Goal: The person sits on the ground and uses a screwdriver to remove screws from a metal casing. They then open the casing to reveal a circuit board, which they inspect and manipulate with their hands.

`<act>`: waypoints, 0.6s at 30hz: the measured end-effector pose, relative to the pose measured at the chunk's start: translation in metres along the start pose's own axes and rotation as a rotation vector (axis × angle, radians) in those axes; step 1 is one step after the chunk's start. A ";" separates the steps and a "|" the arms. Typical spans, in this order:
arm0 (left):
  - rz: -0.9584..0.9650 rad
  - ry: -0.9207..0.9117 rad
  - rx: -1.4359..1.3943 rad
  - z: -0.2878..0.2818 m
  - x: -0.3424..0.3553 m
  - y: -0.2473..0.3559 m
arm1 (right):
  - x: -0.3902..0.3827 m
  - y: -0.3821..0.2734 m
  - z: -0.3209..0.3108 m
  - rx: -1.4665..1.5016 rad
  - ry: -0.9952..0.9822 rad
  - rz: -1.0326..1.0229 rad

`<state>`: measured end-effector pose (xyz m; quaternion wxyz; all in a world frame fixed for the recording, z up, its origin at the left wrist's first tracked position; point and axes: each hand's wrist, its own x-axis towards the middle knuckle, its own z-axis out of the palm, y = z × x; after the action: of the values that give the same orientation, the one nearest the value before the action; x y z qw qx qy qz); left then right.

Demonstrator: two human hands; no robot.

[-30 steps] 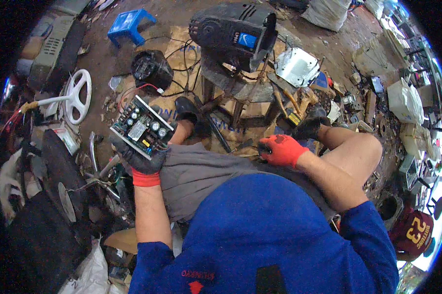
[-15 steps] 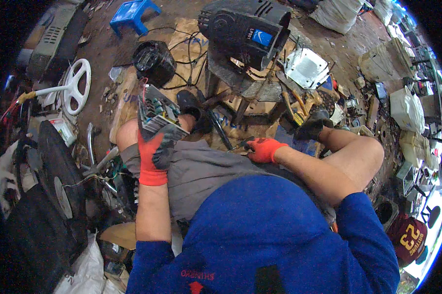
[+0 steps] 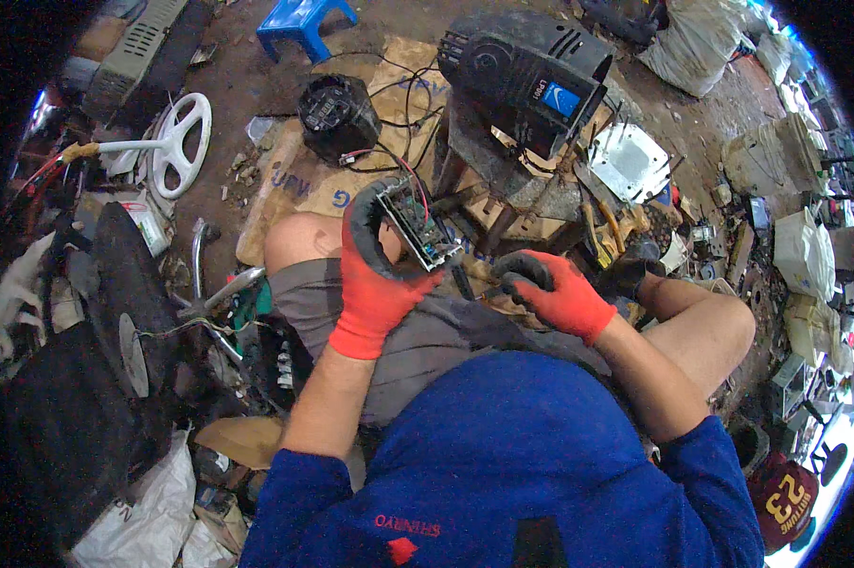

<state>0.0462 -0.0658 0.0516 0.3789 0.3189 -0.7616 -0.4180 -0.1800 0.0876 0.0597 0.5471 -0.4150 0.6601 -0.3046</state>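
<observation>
Held up in front of my lap is a circuit board in a metal frame, with green parts and red and dark wires trailing from its far end. My left hand, in a red glove with dark palm and fingers, is wrapped round its left side and near end. Just right of the board, apart from it, my right hand in a matching glove is closed, fingers curled. A thin shape shows by its fingertips, too small to name. Below both hands lies the grey cloth of my shorts.
Ahead, a black machine housing rests on a stand. Left of it are a black round unit with cables and a blue stool. A white handwheel is far left. Pliers and a metal plate lie right.
My left hand has brought the circuit board rightward to the middle and turned it. My right hand has lifted and turned beside it. The whole view has shifted slightly.
</observation>
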 end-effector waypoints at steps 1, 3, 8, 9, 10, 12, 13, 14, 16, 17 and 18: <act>0.011 -0.003 0.005 0.002 0.000 0.000 | 0.001 0.009 0.001 -0.040 0.023 -0.011; 0.037 -0.008 0.045 0.002 0.000 0.001 | 0.005 0.032 0.007 -0.120 0.062 -0.032; 0.083 -0.021 0.163 -0.001 -0.003 -0.002 | 0.013 0.066 0.022 -0.412 0.001 0.182; 0.106 0.010 0.087 -0.001 -0.005 -0.007 | 0.016 0.071 0.024 -0.482 -0.028 0.194; 0.128 0.043 0.011 -0.002 -0.008 -0.014 | 0.021 0.076 0.025 -0.504 -0.076 0.205; 0.069 0.112 -0.201 -0.004 -0.012 -0.021 | 0.036 0.086 0.029 -0.548 -0.173 0.229; -0.010 0.141 -0.341 -0.003 -0.014 -0.021 | 0.045 0.096 0.031 -0.575 -0.196 0.233; 0.000 0.142 -0.295 -0.007 -0.013 -0.024 | 0.055 0.105 0.034 -0.602 -0.220 0.236; 0.013 0.151 -0.201 -0.017 -0.015 -0.032 | 0.075 0.127 0.041 -0.653 -0.273 0.247; -0.023 0.164 -0.175 -0.020 -0.017 -0.038 | 0.083 0.136 0.043 -0.675 -0.296 0.256; -0.099 0.197 -0.254 -0.021 -0.021 -0.040 | 0.093 0.146 0.050 -0.695 -0.332 0.259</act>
<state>0.0814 -0.0758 0.0175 0.4679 0.3450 -0.6450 -0.4960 -0.1678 0.0768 -0.1196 0.5071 -0.5321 0.6734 0.0792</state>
